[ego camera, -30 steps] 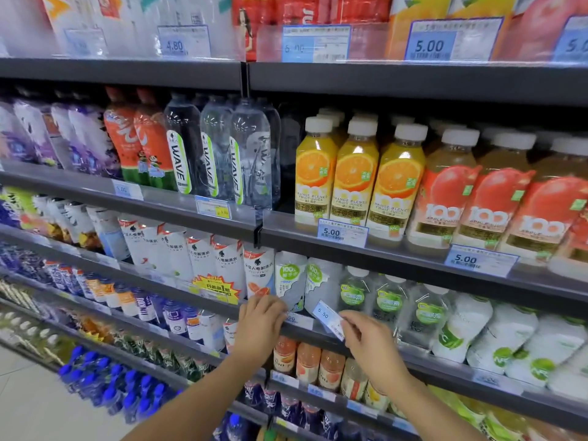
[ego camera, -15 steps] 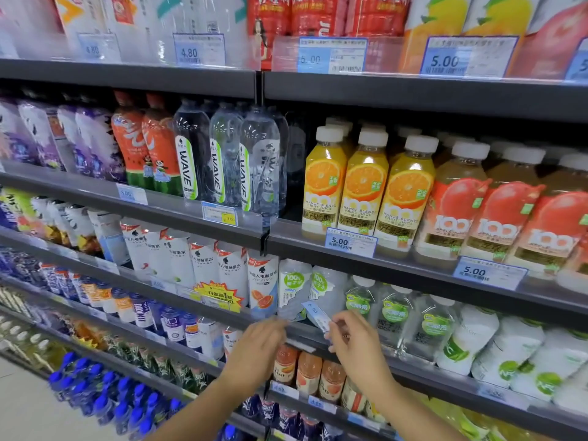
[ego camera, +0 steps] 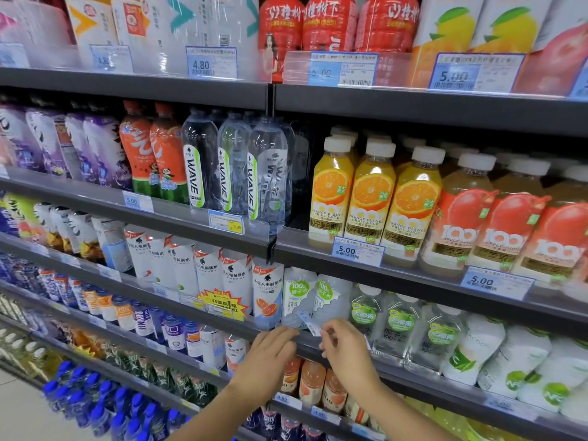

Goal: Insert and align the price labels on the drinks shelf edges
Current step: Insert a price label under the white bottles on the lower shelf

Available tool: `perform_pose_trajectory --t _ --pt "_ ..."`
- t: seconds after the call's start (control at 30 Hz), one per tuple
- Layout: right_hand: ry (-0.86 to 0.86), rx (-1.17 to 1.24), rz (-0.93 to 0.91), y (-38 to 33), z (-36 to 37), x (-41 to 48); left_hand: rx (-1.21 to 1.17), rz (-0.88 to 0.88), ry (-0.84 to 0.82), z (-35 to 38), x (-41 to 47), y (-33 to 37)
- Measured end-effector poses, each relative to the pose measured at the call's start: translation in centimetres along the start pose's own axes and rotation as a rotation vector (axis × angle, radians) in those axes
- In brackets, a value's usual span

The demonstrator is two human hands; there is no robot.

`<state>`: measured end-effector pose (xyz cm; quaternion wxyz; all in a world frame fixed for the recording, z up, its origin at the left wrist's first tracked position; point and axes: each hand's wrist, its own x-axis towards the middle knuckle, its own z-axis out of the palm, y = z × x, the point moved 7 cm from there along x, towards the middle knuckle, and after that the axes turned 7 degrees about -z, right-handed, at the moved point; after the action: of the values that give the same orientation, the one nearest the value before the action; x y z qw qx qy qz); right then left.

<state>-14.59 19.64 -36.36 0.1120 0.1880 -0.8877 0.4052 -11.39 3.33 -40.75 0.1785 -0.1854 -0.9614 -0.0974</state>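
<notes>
A small blue-and-white price label (ego camera: 308,323) stands tilted above the grey edge of the third shelf (ego camera: 423,372), in front of the coconut-water bottles (ego camera: 297,297). My right hand (ego camera: 345,348) pinches its lower right end between thumb and forefinger. My left hand (ego camera: 270,358) lies just left of it, fingertips on the shelf edge near the label's lower end. Other labels sit in place: 5.00 under the orange juice (ego camera: 358,253) and 5.00 under the apple juice (ego camera: 496,283).
Shelves of drinks fill the view: WAVE water bottles (ego camera: 235,167), orange juice bottles (ego camera: 372,192), white electrolyte bottles (ego camera: 203,268). A yellow promo tag (ego camera: 222,303) hangs left of my hands. Small orange bottles (ego camera: 313,386) stand on the shelf below. Floor shows at lower left.
My view has shifted slightly downward. The label has tipped more upright, and my right hand has risen with it. My left hand has slid right along the shelf edge toward the label.
</notes>
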Motion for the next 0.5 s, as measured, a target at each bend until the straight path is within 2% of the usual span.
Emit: perform_pose_trajectory --t 0.23,0.33,0.5 --pt "-0.087 -0.218 -0.095 -1.2 0.7 0.3 -0.055 0.052 0.045 -0.3 -0.5 0.4" --pt "-0.180 -0.387 -0.191 -1.4 1.3 -0.1 -0.056 0.047 0.069 -0.2 -0.5 0.3" --pt "-0.330 -0.625 -0.194 -1.6 1.9 -0.7 -0.041 0.021 0.071 -0.3 -0.1 0.2"
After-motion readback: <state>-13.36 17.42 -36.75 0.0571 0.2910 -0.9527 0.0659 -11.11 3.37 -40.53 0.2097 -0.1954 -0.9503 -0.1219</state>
